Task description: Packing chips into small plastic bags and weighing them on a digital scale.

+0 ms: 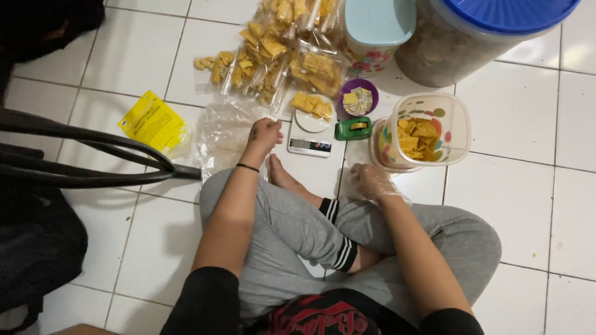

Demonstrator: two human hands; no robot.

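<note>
— Where the legs cross, which hand lies nearer?
— Right hand (372, 181), gloved, fingers loosely curled, holding nothing — beside the chip container (428, 129).
— Farther?
— Left hand (264, 133) pinches an empty plastic bag (225, 133) by the scale (310, 138); filled bags (279, 53) lie beyond.

Blue-lidded jar (472, 43) cut by top edge; scale display (308, 144) unreadable.

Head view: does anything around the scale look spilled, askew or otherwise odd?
Nothing looks spilled. The chips stay on the scale, in the open tub and in sealed bags. One mismatch: the right hand wears a clear plastic glove, while the left hand, on the empty bags, is bare.
</note>
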